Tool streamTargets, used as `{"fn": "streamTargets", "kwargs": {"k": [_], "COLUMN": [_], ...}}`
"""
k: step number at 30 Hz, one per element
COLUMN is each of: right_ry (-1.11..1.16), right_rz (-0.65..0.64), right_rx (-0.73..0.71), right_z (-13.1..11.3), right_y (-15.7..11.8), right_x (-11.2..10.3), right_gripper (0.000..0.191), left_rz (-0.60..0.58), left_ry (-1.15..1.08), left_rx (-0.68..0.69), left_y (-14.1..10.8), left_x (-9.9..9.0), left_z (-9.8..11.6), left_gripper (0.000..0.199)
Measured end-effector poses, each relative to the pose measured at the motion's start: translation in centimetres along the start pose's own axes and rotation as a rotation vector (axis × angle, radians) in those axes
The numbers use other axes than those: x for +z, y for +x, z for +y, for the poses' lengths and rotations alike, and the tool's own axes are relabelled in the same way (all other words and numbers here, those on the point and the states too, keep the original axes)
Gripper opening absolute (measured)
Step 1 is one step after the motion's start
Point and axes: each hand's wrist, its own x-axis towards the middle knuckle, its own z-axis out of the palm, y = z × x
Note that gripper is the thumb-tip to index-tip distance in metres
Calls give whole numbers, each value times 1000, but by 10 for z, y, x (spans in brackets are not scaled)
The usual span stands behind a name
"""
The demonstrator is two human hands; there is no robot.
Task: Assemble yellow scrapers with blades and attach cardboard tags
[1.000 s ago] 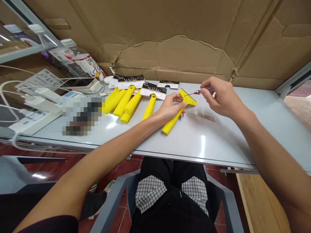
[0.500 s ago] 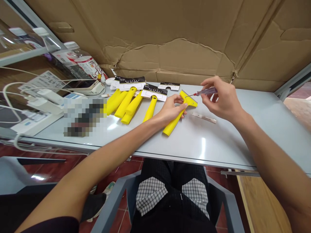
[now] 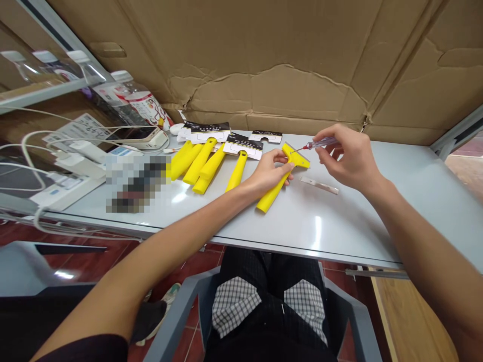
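The left hand (image 3: 268, 172) has its fingers wrapped firmly around a yellow plastic scraper (image 3: 269, 197), and the right hand (image 3: 349, 157) pinches a small screwdriver (image 3: 319, 144) tight, tip right at the scraper's head!

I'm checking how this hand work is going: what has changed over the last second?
The right hand has shifted its fingers on the small screwdriver, so more of the handle shows; the thin tip stays near the head of the yellow scraper. The whole view drifted slightly. Nothing was taken up or let go. The left hand holds the scraper as before; the metal strip and other scrapers lie unmoved.
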Motion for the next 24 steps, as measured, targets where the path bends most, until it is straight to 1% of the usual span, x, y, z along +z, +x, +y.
{"fn": "streamTargets", "kwargs": {"k": [3, 8, 10, 13, 17, 19, 24], "right_ry": [-29, -167, -186, -142, -82, -76, -77], "right_rz": [-6, -39, -31, -26, -44, -51, -39], "right_rx": [-37, 65, 74, 61, 26, 21, 7], "right_z": [1, 6, 7, 6, 3, 2, 3], "right_y": [1, 2, 2, 1, 0, 0, 0], "right_x": [1, 0, 0, 0, 2, 2, 3], "right_gripper": [8, 21, 19, 14, 27, 30, 18], "left_rz": [0, 3, 0, 2, -4, -9, -6], "left_ry": [5, 0, -11, -31, -27, -20, -15], "left_rx": [0, 2, 0, 3, 5, 5, 16], "left_y": [-1, 0, 0, 1, 0, 0, -2], "left_x": [0, -1, -1, -1, -1, 0, 1], "left_z": [1, 1, -1, -3, -2, 0, 1], "left_gripper": [12, 10, 11, 12, 13, 12, 12]}}
